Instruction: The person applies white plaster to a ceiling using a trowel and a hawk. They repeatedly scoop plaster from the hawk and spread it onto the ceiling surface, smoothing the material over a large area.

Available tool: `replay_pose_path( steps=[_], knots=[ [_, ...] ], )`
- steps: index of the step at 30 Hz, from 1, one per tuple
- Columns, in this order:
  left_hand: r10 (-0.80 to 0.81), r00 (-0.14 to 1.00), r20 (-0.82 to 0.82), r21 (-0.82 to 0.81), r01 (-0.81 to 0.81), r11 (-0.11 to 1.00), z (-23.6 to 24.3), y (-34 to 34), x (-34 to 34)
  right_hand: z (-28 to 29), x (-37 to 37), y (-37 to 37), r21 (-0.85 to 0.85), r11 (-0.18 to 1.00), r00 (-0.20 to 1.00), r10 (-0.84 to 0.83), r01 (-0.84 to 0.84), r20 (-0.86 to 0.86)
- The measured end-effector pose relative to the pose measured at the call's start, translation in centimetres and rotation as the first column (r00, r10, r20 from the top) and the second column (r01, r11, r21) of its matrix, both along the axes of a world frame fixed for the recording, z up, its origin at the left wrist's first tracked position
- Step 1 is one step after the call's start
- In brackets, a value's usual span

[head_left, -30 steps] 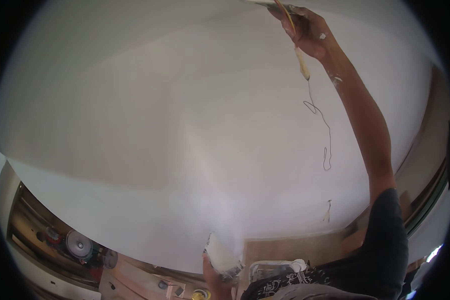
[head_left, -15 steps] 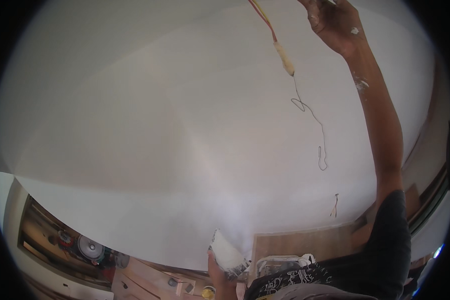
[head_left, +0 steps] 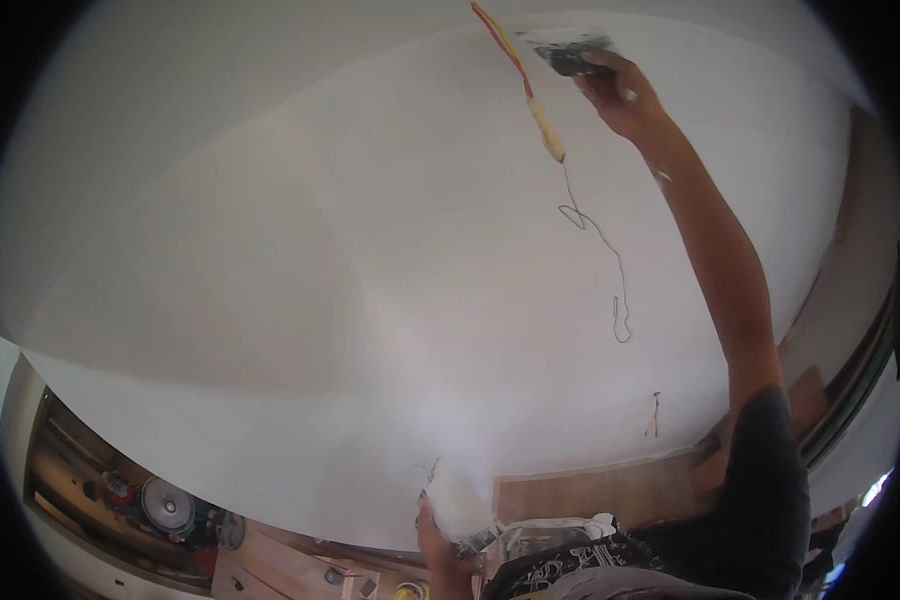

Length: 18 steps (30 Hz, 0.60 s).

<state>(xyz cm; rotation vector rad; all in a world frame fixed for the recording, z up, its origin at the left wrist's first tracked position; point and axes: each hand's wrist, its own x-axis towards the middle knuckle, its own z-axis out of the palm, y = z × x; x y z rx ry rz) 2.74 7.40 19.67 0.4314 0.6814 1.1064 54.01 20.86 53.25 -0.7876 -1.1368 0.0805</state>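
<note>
High up against the white ceiling, my right hand [head_left: 622, 98] grips a wide putty knife [head_left: 570, 55]. Its dark flat blade is smeared with white paste, and my fingers are closed on its near side. Low in front of my body, my left hand [head_left: 438, 545] holds a flat plate [head_left: 462, 512] covered in white putty. Dark marks show along the plate's edges. Just left of the putty knife, red and yellow wires [head_left: 510, 55] hang from the ceiling, ending in a taped beige section [head_left: 547, 132] with a thin, kinked wire [head_left: 618, 262] dangling below.
Short wires [head_left: 655, 412] stick out of the white surface farther down. Below are a brown board [head_left: 590, 494], a white-rimmed item [head_left: 560, 528] and a yellow round container [head_left: 410, 592]. At lower left, a round speaker-like part [head_left: 168, 503] lies among clutter.
My right hand has come down and left from the top edge, bringing the putty knife into view. The hanging wires appear slightly farther left. My left hand keeps its hold on the plate.
</note>
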Motion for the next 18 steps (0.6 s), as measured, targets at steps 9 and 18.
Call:
replay_pose_path(
  steps=[9, 18],
  knots=[
    [0.101, 0.990, -0.094, -0.113, -0.112, 0.987, -2.3, 1.1, 0.3, 2.2, 7.3, 9.3, 0.057, 0.997, 0.998, 0.059, -0.059, -0.009],
    [-0.013, 0.999, -0.043, 0.015, 0.014, 1.000, -1.8, 0.8, -0.5, 5.0, -7.3, -7.6, 0.135, 0.948, 0.933, 0.309, -0.288, -0.186]
  ],
)
